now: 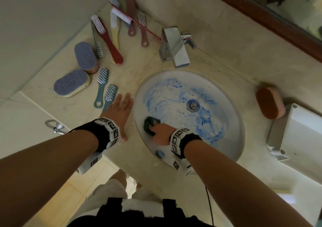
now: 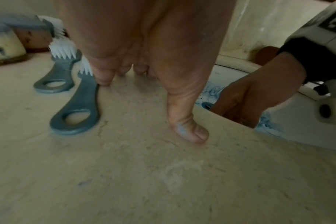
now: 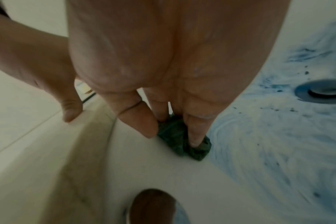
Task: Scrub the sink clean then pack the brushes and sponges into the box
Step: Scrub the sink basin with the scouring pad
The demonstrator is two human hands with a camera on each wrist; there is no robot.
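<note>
The white oval sink (image 1: 241, 122) is smeared with blue cleaner around its drain (image 1: 193, 105). My right hand (image 1: 155, 128) reaches into the near-left part of the bowl (image 3: 144, 174) and pinches a crumpled dark green scrub pad (image 1: 149, 124) against the wall; in the right wrist view the pad (image 3: 175, 141) sits between thumb and fingers. My left hand (image 1: 124, 103) lies flat on the counter just left of the sink, fingers straight, beside two teal brushes (image 1: 102, 85) (image 2: 77, 109). A white box (image 1: 299, 136) stands at the right edge.
Two purple-topped sponges (image 1: 71, 82) and several long-handled brushes (image 1: 111, 38) lie on the beige counter at the back left. A brown-topped sponge (image 1: 269, 103) sits right of the sink beside the box. The chrome faucet (image 1: 174, 47) stands behind the bowl.
</note>
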